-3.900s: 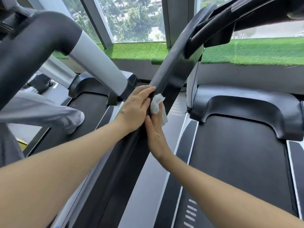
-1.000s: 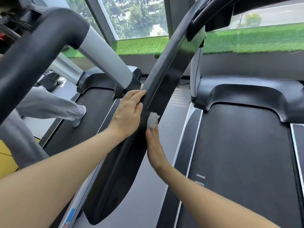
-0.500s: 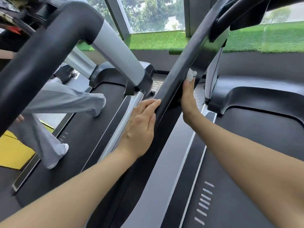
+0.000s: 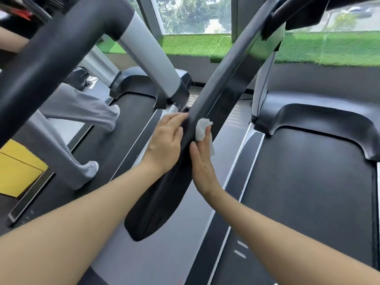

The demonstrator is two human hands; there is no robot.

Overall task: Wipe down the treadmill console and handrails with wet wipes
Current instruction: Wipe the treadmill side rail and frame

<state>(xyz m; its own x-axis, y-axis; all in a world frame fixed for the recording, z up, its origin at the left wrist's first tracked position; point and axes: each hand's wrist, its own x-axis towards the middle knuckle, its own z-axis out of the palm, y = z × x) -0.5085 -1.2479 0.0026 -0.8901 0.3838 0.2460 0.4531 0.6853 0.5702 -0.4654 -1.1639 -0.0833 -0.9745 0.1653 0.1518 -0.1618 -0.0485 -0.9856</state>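
- My right hand [image 4: 202, 161] is pressing a bunched wipe [image 4: 201, 129] against the handrail's [image 4: 218, 89] right side, fingers nearly straight.
- My left hand [image 4: 165, 145] is lying flat against its left side, holding nothing.

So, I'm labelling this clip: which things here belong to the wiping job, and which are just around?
Job:
white crumpled wet wipe
long black handrail
left hand
right hand

Around:
neighbouring grey-and-black treadmill rail
green artificial turf ledge
yellow floor panel

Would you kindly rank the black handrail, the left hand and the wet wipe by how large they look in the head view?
1. black handrail
2. left hand
3. wet wipe, partly hidden behind the right hand
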